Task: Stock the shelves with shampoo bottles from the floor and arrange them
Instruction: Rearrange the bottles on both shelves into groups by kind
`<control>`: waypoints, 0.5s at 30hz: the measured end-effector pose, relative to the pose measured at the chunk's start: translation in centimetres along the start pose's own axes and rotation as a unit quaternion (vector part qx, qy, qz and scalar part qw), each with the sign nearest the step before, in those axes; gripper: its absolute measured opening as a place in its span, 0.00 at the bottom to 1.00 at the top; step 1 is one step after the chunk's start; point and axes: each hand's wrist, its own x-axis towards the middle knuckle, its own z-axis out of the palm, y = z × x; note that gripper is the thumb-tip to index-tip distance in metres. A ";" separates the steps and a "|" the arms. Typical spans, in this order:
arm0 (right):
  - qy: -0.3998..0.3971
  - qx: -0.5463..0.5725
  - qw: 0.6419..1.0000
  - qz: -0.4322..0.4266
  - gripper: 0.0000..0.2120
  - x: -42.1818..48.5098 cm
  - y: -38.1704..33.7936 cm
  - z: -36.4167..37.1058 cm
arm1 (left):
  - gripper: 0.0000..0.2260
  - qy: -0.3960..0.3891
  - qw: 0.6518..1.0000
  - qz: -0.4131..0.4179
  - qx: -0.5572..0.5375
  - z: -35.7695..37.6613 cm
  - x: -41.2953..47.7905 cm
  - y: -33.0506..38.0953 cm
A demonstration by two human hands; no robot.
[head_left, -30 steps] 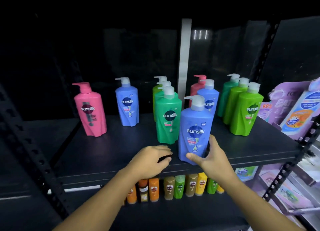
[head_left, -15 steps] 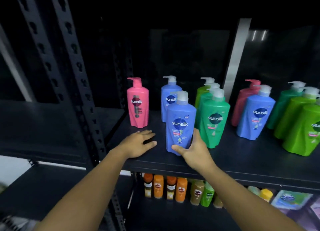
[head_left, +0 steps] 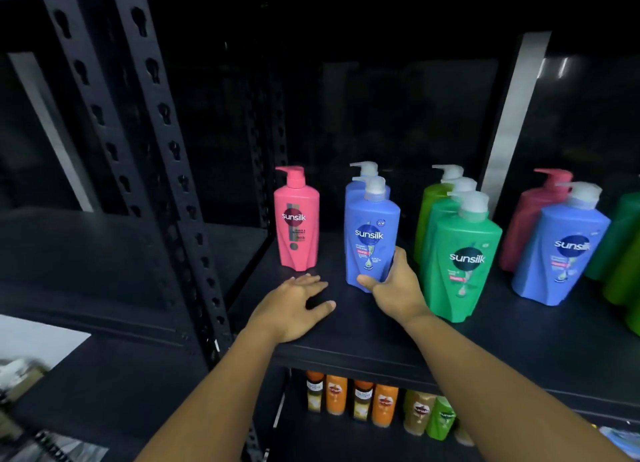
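Observation:
My right hand (head_left: 393, 285) grips the base of a blue Sunsilk pump bottle (head_left: 372, 233), which stands upright on the black shelf (head_left: 346, 326) directly in front of a second blue bottle (head_left: 356, 184). My left hand (head_left: 294, 306) rests flat on the shelf with fingers spread, just left of that bottle. A pink bottle (head_left: 297, 222) stands alone further left. To the right stands a row of three green bottles, the front green bottle (head_left: 462, 261) close beside my right wrist.
Further right stand another blue bottle (head_left: 559, 250), a pink bottle behind it (head_left: 535, 216) and more green bottles at the frame edge. Black perforated uprights (head_left: 166, 171) bound the shelf on the left. Small orange and green bottles (head_left: 381, 404) line the shelf below.
My right hand has slid the blue bottle left and back, from the shelf's front edge into line in front of the other blue bottle. My left hand moved left along the shelf too.

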 end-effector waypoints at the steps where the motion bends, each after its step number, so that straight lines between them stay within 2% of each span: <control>1: -0.002 0.000 1.000 0.000 0.29 0.2 0.2 0.0 | 0.29 0.000 1.000 0.000 0.001 0.0 0.0 0.0; 7: -0.015 -0.033 0.999 -0.009 0.29 0.4 1.5 -0.1 | 0.29 0.004 1.000 0.003 0.003 0.2 0.2 -0.3; 15: 0.012 -0.069 0.997 -0.018 0.25 0.7 1.6 0.5 | 0.29 0.006 1.000 0.005 0.009 0.2 0.2 -0.3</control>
